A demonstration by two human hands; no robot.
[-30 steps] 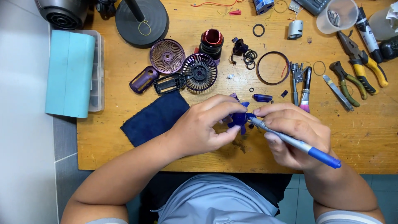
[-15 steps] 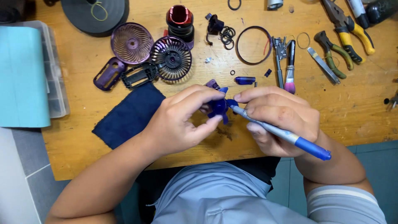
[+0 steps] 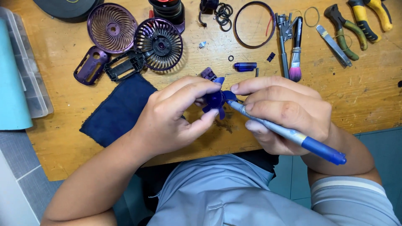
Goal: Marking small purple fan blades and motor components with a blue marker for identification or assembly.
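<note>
While we hold it over the table's near edge: the blue fan impeller [image 3: 217, 100] sits between our two hands, raised off the wooden table [image 3: 368, 96].
Left hand: our left hand [image 3: 176, 117] has its fingers [image 3: 197, 90] curled shut around the impeller, thumb under a blade, forefinger over the hub.
Right hand: our right hand [image 3: 284, 113] is closed on a blue-handled screwdriver [image 3: 289, 134], gripped like a pen, its tip touching the impeller's hub.
Done so far, as we judge: the fan lies in pieces. The purple front grille [image 3: 111, 28], the dark rear grille [image 3: 159, 44], the purple shell piece [image 3: 90, 65] and the black frame [image 3: 124, 66] are spread across the far side, so the stripping down looks largely finished.
Left to do, as we judge: the work at the hub is under way; we cannot tell whether a screw sits there.
Nearby: a dark blue cloth [image 3: 119, 111] lies under our left wrist, a small blue cylinder [image 3: 245, 66] just beyond the hands, pliers [image 3: 345, 31] and a brush [image 3: 295, 50] well apart to the right.
</note>
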